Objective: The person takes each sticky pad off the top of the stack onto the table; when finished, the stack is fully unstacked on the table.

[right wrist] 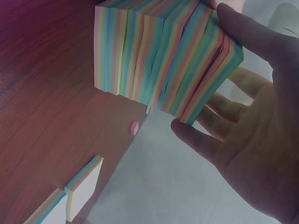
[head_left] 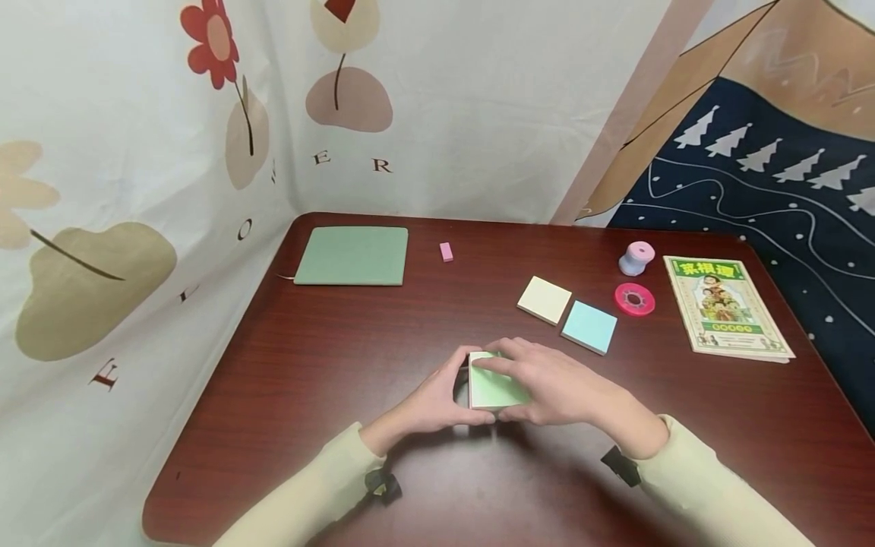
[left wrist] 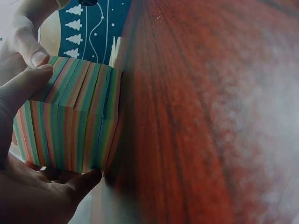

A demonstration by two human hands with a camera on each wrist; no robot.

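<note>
A tall block of stacked sticky note pads (head_left: 497, 390), pale green on top, stands on the table in front of me. Its striped sides of pink, yellow, green and blue sheets show in the left wrist view and the right wrist view. My left hand (head_left: 434, 399) holds the stack from the left, thumb at the near side and fingers at the far side. From the right, my right hand (head_left: 560, 384) grips the upper part, with its thumb at the near side and fingers over the top and far edge. A cream sticky pad (head_left: 544, 299) and a light blue sticky pad (head_left: 590, 327) lie beyond.
On the dark red table (head_left: 307, 365) lie a green notebook (head_left: 352, 256) at back left and a pink eraser (head_left: 446, 252). To the right are a pink-topped spool (head_left: 636, 259), a red tape roll (head_left: 634, 299) and a booklet (head_left: 726, 308). Printed cloth (head_left: 465, 152) hangs behind.
</note>
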